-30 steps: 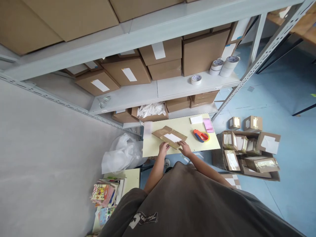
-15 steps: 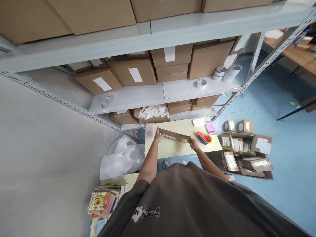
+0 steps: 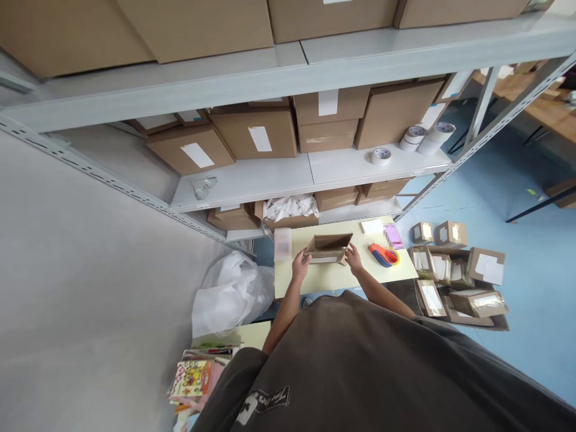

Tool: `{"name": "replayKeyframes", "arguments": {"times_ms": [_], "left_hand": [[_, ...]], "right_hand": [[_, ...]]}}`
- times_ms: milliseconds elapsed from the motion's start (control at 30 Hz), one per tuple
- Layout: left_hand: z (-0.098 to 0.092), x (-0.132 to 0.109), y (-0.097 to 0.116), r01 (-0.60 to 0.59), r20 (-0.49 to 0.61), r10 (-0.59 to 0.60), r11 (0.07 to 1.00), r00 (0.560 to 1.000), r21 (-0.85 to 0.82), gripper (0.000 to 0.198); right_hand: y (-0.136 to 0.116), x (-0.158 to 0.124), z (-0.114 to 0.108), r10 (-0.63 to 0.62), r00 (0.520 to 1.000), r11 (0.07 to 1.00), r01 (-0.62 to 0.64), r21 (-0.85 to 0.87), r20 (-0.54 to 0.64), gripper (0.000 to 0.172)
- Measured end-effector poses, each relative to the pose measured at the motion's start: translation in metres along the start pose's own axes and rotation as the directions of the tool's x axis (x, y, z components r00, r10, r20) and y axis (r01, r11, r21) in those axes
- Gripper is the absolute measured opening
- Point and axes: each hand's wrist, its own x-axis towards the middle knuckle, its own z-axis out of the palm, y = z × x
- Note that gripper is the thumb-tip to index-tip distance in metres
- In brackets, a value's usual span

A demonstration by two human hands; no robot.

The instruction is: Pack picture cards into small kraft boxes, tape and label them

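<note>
A small cardboard box (image 3: 327,253) is held between my two hands above the pale yellow table (image 3: 288,281). Its top stands open, and a white label shows on the side toward me. My left hand (image 3: 300,265) grips the box's left end. On the right end, my right hand (image 3: 353,258) is closed round the edge. To the right of the box lies a red and blue tape dispenser (image 3: 383,255). Behind that are a white pad (image 3: 371,226) and a pink-purple item (image 3: 393,236), which is blurred.
Beyond the table rises a metal shelf rack (image 3: 252,180) with cardboard boxes and tape rolls (image 3: 381,156). At right, a large carton (image 3: 488,321) full of small boxes stands on the blue floor. Left are a white plastic bag (image 3: 231,291) and a stack of books (image 3: 191,379).
The box was flat and thin half a second ago; now it is spread into an open shape. My hands have come closer together, and the view has shifted slightly.
</note>
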Motion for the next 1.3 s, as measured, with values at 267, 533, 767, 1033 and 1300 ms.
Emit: {"name": "replayKeyframes", "arguments": {"times_ms": [267,533,767,1033,1300], "left_hand": [[0.005,-0.006,-0.006,0.03,0.061,-0.03,1.0,0.998,0.004,0.064],[0.0,-0.006,-0.005,-0.036,0.033,0.037,0.999,0.999,-0.013,0.04],[-0.001,-0.026,-0.013,-0.095,0.096,0.095,0.995,0.991,-0.002,0.037],[0.008,-0.033,-0.037,-0.153,0.008,0.154,0.978,0.988,0.143,0.039],[0.008,-0.014,-0.052,-0.162,0.038,0.158,0.935,0.987,0.314,0.024]], "right_hand": [[-0.026,0.006,-0.008,0.149,0.989,0.986,-0.147,0.081,-0.022,0.073],[-0.036,0.012,-0.006,-0.205,0.979,0.939,0.193,-0.284,-0.013,0.087],[-0.059,0.045,-0.005,-0.187,0.974,0.847,0.226,-0.482,0.129,0.077],[-0.011,0.005,-0.003,-0.362,0.916,0.796,0.4,-0.454,0.172,0.015],[0.017,-0.02,-0.003,-0.4,0.902,0.706,0.414,-0.574,0.159,0.062]]}}
